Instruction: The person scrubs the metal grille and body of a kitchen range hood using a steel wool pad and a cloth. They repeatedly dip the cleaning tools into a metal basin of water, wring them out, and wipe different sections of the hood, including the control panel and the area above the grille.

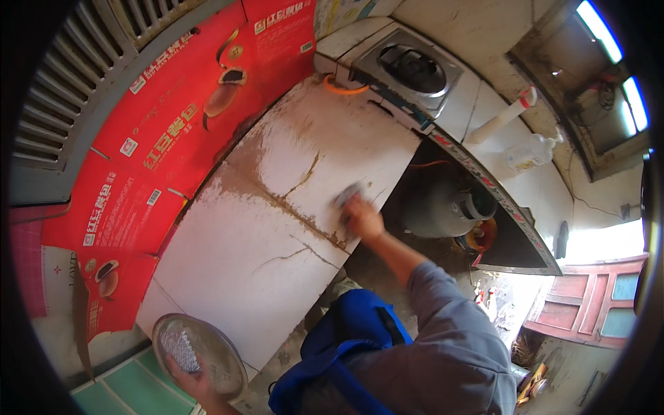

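Note:
My right hand [362, 217] presses a blurred greyish pad [348, 195] onto the white tiled countertop [233, 259], near the counter's front edge. Brown grime streaks the tiles and their joints around it, and cracks run across them. At the lower left, my left hand [193, 377] grips a silvery mesh-like scouring pad [180, 353] over a round metal tray [220, 358]. That tray lies at the end of the counter. What exactly the right hand's pad is cannot be told because of the blur.
A gas stove [415, 65] with an orange hose [345, 91] stands at the top. Beneath the side counter is a grey gas cylinder [441, 212]. Two plastic bottles [529, 153] stand on that counter. Red printed cardboard [171, 140] lines the wall behind the tiles.

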Motion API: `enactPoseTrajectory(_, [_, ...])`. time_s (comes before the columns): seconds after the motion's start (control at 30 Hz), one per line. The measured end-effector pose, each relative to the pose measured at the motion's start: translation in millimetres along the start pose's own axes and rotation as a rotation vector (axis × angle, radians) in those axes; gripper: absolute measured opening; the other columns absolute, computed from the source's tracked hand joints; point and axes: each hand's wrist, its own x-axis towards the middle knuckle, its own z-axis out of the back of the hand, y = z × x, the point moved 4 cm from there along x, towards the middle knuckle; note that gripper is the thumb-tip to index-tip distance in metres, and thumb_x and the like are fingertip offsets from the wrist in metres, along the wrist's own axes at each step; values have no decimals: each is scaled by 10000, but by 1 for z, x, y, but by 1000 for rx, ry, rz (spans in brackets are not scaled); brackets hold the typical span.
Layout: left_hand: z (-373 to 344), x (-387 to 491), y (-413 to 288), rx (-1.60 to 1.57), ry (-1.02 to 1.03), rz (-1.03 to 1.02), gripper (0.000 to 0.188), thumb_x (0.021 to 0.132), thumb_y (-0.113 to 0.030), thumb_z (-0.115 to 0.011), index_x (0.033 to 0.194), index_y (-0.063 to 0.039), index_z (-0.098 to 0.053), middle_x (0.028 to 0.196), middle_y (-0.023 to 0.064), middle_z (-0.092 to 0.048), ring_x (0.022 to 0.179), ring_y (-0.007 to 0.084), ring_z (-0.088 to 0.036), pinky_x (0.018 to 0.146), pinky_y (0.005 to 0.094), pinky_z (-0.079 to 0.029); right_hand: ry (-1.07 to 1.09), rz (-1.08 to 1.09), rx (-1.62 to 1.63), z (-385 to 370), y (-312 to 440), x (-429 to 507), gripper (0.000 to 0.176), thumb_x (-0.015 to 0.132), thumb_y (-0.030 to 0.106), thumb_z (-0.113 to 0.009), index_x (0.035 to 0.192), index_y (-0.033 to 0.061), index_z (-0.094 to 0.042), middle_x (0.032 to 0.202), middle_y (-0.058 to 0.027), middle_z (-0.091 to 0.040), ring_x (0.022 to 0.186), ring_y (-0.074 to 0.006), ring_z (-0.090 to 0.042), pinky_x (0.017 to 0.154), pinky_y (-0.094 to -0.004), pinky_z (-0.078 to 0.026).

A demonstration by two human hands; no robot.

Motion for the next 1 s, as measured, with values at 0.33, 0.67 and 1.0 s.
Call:
enactPoseTrajectory(0.33, [-196, -73, 74, -25, 221, 158, 476, 925, -315, -635, 1332, -116, -491, 1259, 65, -571, 1123, 229, -568, 949, 408, -485, 288, 367, 477, -47, 170, 15, 253, 751, 174, -652, 1001, 142, -667, 1265, -113, -557, 1232, -301, -487, 1081, -482, -344])
enactPoseTrajectory(0.67, [-173, -116, 76, -265, 170, 361, 385, 984, -430, -507, 1266, -169, -527, 1186, 13, -614, 1028, 193, -613, 800, 366, -534, -27, -137, -112, 27, -79, 66, 487, 862, 192, -569, 1342, 139, -510, 1372, -141, -506, 1335, -363, -402, 1069, -554, -317])
enactPoseTrajectory(1.0, [-136, -111, 80, -531, 41, 454, 458, 1000, -382, -489, 1342, -78, -471, 1278, 64, -580, 1149, 227, -573, 974, 393, -472, 275, 545, 414, -119, 326, -2, 530, 796, 125, -563, 1320, 75, -500, 1355, -123, -513, 1293, -290, -453, 1062, -471, -352])
